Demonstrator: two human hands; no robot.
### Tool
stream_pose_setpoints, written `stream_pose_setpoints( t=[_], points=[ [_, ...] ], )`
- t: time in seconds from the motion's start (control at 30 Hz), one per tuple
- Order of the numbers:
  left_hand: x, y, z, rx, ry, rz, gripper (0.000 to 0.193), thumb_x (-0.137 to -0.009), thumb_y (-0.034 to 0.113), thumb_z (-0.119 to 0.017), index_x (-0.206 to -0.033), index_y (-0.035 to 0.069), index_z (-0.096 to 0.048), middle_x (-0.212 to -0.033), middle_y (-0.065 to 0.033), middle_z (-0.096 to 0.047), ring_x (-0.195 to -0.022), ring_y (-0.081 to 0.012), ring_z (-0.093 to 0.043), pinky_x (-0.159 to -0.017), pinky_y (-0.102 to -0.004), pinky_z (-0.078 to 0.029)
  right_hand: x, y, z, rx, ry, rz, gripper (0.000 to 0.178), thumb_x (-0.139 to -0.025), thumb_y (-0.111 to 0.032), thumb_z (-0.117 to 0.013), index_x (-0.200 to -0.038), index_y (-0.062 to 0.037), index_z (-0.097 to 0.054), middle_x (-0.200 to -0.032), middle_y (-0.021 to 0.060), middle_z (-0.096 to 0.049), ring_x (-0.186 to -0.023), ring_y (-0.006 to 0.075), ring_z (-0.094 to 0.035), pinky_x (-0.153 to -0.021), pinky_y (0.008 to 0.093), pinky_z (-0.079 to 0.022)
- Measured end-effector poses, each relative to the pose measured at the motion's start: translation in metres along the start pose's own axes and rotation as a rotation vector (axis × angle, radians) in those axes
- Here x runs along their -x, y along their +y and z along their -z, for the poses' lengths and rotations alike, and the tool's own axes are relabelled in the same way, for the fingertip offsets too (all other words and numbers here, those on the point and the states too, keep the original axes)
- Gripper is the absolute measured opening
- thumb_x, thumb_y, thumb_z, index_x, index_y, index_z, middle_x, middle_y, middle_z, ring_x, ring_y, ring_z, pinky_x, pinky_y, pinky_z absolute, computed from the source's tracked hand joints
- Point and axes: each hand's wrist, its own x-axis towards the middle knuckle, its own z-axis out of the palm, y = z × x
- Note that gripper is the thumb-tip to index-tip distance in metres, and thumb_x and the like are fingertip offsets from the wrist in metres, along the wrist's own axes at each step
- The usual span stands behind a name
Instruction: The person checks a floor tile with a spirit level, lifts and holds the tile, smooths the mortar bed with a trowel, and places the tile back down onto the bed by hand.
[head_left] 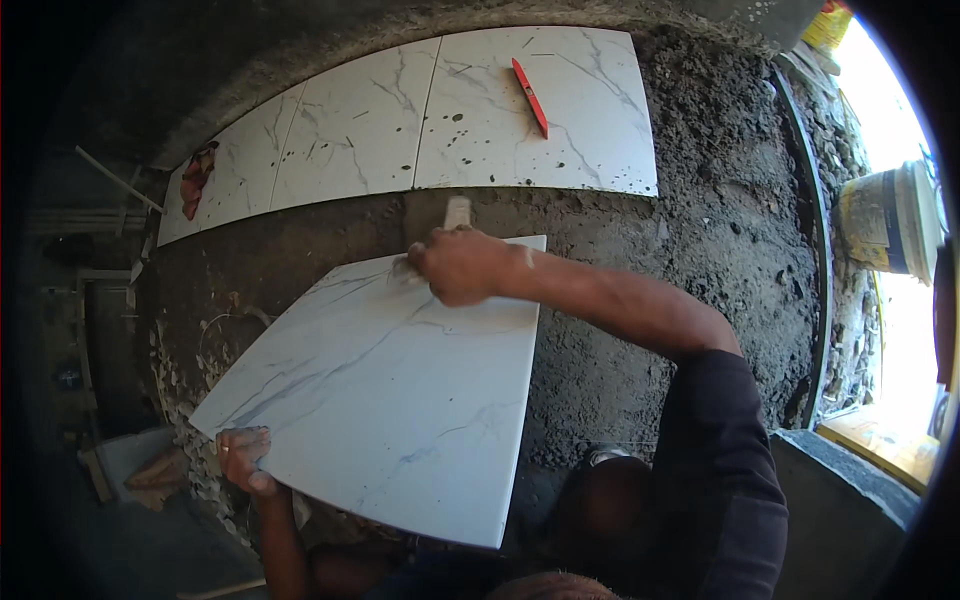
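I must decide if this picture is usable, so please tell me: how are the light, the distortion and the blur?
Head view: glare whites out areas around the bucket; head view: the tile row bends, and the corners go black; head view: the right grip looks slightly blurred.

The floor [700, 240] bears rough, dark grey mortar. Directly on it lies a row of white, grey-veined tiles [385, 150], carrying a red spirit level [530, 98], a crumpled reddish cloth [197, 182] and dark specks.
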Motion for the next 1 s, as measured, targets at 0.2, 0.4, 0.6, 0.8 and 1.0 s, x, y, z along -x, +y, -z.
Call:
stream_pose_setpoints(
  t=[0.2, 0.4, 0.6, 0.8, 1.0],
  points=[
    [-0.005, -0.006, -0.005, 0.011, 0.011, -0.005, 0.071, -0.098, 0.062, -0.020, -0.068, 0.006, -0.051, -0.066, -0.0111, -0.061, -0.060, -0.0258, -0.055, -0.060, -0.0393, -0.043, 0.015, 0.053, -0.013, 0.062, -0.041, -0.049, 0.039, -0.077, -0.010, -0.051, -0.113, 0.0059, -0.055, -0.096, 0.0245, -0.062, -0.097, 0.0399, -0.062, -0.085, 0.0492, -0.052],
    [-0.005, -0.003, -0.004, 0.046, 0.057, -0.001, 0.069, -0.098, 0.061, -0.023, -0.067, 0.005, -0.050, -0.065, -0.0116, -0.060, -0.060, -0.0257, -0.055, -0.060, -0.0394, -0.043, 0.056, 0.063, 0.010, -0.064, -0.021, -0.141, 0.039, -0.077, -0.010, -0.051, -0.112, 0.0056, -0.056, -0.095, 0.0254, -0.063, -0.098, 0.0413, -0.061, -0.085, 0.0488, -0.051],
    [-0.010, 0.003, -0.005, 0.066, 0.073, 0.020, 0.067, -0.098, 0.058, -0.024, -0.067, 0.005, -0.050, -0.063, -0.0115, -0.058, -0.060, -0.0260, -0.054, -0.059, -0.0396, -0.043, 0.090, 0.050, 0.023, -0.008, 0.048, -0.045, 0.042, -0.077, -0.010, -0.050, -0.116, 0.0037, -0.054, -0.097, 0.0260, -0.063, -0.099, 0.0408, -0.062, -0.088, 0.0467, -0.051],
    [-0.008, -0.010, -0.012, 0.049, 0.096, 0.001, 0.068, -0.099, 0.059, -0.022, -0.066, 0.005, -0.047, -0.063, -0.0102, -0.052, -0.060, -0.0231, -0.050, -0.059, -0.0387, -0.043, 0.109, 0.060, 0.014, -0.002, -0.050, -0.214, 0.036, -0.081, -0.010, -0.049, -0.113, 0.0029, -0.056, -0.098, 0.0253, -0.063, -0.101, 0.0391, -0.062, -0.092, 0.0489, -0.050],
    [-0.012, -0.009, -0.015, 0.054, 0.150, 0.015, 0.066, -0.098, 0.055, -0.024, -0.066, 0.004, -0.050, -0.061, -0.0126, -0.057, -0.058, -0.0267, -0.054, -0.058, -0.0392, -0.043, 0.137, 0.083, 0.016, 0.010, 0.005, -0.262, 0.037, -0.078, -0.009, -0.055, -0.115, 0.0002, -0.055, -0.103, 0.0219, -0.061, -0.100, 0.0383, -0.062, -0.093, 0.0495, -0.048]
  ],
)
